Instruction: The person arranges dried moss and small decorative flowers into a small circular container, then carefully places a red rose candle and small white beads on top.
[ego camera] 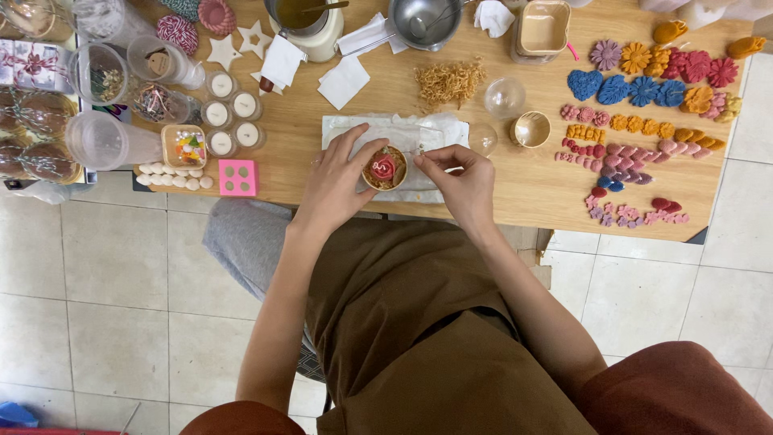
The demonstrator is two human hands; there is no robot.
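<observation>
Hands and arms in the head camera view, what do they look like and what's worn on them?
Both forearms are bare, with no gloves, watch or bracelet showing. The left hand seems to carry a thin ring on one finger, too small to be sure. The right hand shows nothing worn. Rust-brown sleeves begin near the elbows, above an olive-brown apron.

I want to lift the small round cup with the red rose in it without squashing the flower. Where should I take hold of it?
Grip the small round cup by its outer wall, probably from the left side, as the left hand does with thumb and fingers. The red rose fills the open top, and the right hand works at the right rim.
</observation>
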